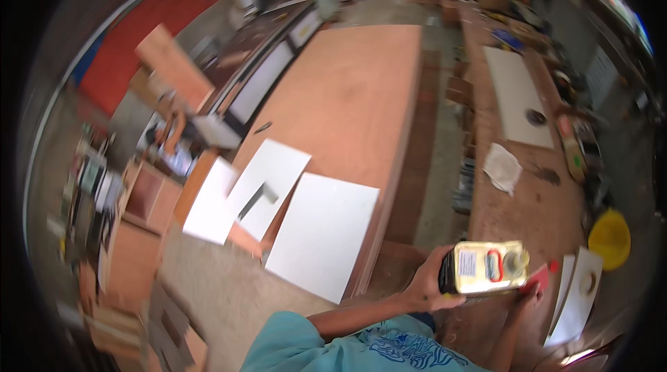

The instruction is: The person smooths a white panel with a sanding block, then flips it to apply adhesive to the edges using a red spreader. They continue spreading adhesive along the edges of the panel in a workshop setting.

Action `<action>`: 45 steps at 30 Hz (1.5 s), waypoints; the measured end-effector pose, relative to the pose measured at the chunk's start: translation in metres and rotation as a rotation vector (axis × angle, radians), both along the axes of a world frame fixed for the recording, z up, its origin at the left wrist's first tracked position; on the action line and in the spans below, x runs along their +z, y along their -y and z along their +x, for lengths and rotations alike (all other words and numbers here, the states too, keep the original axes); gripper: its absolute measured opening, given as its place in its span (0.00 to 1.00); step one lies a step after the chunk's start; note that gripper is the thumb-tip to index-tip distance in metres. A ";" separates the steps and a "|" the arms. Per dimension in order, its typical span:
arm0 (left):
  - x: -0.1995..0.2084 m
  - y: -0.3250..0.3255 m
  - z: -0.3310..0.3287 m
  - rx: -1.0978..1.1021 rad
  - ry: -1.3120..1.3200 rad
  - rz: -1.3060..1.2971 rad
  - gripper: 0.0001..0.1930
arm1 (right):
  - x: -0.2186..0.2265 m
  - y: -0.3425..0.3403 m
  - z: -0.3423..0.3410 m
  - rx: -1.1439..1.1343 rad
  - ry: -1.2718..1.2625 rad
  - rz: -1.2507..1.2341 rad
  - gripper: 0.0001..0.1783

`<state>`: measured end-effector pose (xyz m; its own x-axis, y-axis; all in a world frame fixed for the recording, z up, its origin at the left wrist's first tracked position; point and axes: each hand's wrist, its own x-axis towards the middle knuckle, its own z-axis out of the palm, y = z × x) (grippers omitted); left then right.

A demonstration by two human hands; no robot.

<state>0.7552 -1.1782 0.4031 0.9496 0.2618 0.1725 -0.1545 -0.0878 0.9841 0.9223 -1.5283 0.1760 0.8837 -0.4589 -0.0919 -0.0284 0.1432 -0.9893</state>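
My left hand (425,283) is wrapped round the side of a rectangular metal can (476,278), which I hold over the near end of the right-hand workbench. The can has a pale gold top, a red carrying handle, a round spout at its right corner and dark sides. Just right of it, my right hand (529,300) is closed on a flat pinkish-red piece (538,277). Blur hides what kind of thing that piece is. A small red spot (554,266) shows beside it; I cannot tell whether it is a cap.
White panels (323,233) lie on the large wooden sheet (347,94) to the left, one with a dark L-shaped tool (258,200). The right workbench (514,222) carries a white cloth (502,168), a long pale board (517,97) and a yellow round container (610,238). Another person (174,143) is at far left.
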 end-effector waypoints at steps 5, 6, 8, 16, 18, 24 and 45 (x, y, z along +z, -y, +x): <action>0.004 -0.050 -0.179 0.305 -0.114 0.131 0.49 | 0.057 -0.140 -0.035 0.399 -0.002 0.063 0.22; -0.002 -0.055 -0.212 0.381 -0.111 0.169 0.49 | 0.058 -0.173 -0.046 0.496 0.042 0.062 0.24; -0.018 -0.064 -0.275 0.521 -0.101 0.148 0.50 | 0.074 -0.247 -0.078 0.710 0.113 0.053 0.24; -0.022 -0.090 -0.526 1.239 -0.348 0.147 0.46 | 0.082 -0.495 -0.384 1.611 -0.077 0.119 0.14; -0.019 -0.096 -0.577 1.343 -0.356 0.228 0.49 | 0.091 -0.521 -0.448 1.785 -0.114 0.016 0.14; -0.047 -0.120 -0.682 1.703 -0.366 0.124 0.52 | 0.055 -0.555 -0.516 1.995 0.065 -0.607 0.12; -0.071 -0.382 -0.909 1.754 -0.431 0.049 0.54 | -0.219 -0.723 -0.588 1.954 0.381 -1.576 0.19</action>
